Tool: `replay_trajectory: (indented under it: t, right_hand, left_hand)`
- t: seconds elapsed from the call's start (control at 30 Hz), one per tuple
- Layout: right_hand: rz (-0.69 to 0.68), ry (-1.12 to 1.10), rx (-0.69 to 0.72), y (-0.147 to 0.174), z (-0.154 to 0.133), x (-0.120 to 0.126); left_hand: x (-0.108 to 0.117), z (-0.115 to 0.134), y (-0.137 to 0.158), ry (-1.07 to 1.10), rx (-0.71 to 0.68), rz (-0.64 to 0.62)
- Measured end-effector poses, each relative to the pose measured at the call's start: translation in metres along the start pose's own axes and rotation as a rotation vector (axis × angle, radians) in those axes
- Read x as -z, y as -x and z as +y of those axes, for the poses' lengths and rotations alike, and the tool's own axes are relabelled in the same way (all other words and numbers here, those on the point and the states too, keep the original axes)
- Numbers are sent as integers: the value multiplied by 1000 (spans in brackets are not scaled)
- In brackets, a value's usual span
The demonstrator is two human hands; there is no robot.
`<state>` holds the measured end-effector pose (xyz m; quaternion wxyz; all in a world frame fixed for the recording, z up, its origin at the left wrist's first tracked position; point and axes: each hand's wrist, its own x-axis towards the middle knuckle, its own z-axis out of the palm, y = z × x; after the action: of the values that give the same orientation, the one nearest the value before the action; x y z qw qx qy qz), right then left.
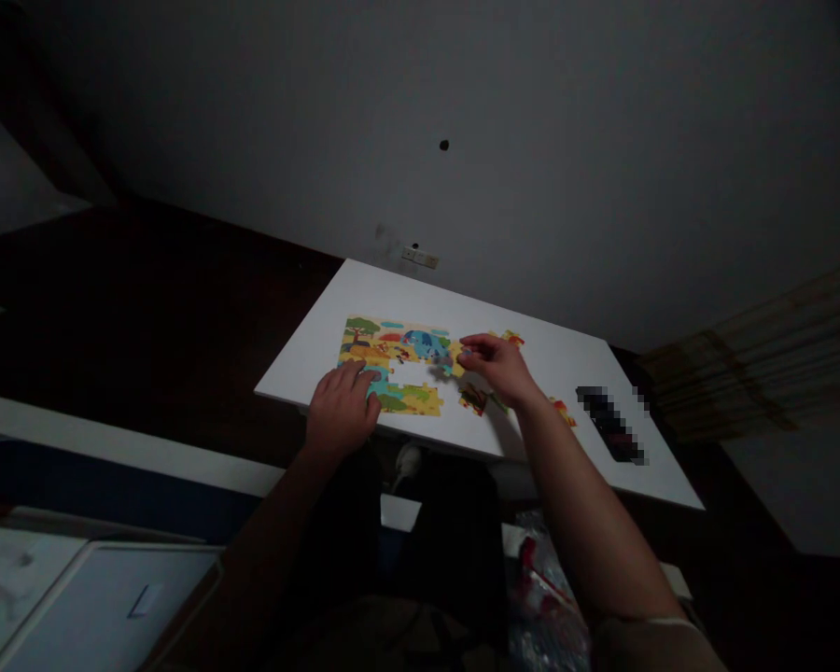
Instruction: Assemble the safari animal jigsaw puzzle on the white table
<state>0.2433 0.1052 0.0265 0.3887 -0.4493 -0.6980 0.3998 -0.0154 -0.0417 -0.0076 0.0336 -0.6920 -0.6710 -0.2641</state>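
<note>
A partly joined jigsaw puzzle (362,352) with a tree, a blue elephant and yellow ground lies on the white table (532,343). Bare tabletop shows through a gap in its middle and lower right. My left hand (342,409) rests on the puzzle's lower left, fingers stretched out and holding nothing. Over the right edge, my right hand (500,366) pinches a yellowish puzzle piece (456,358); whether it touches the joined part I cannot tell. Loose puzzle pieces (471,399) lie below and behind this hand, partly hidden by it.
A dark, pixelated object (610,425) lies at the table's right side. Another loose puzzle piece (564,412) sits beside my right forearm. A wall with a socket (420,257) stands behind the table. Clear plastic wrapping (550,597) is below, near my right leg.
</note>
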Motion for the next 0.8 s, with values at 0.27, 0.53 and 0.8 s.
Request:
replay_trajectory:
  t: [0.27, 0.53, 0.8]
  right_hand:
    - [-152, -36, -85, -4, 6, -82]
    - [-215, 229, 2, -8, 4, -86]
    - [-300, 460, 190, -9, -11, -91]
  left_hand:
    - [1, -1, 1, 11, 0, 4]
    - [-1, -4, 1, 6, 16, -3]
    - [3, -3, 0, 18, 26, -28]
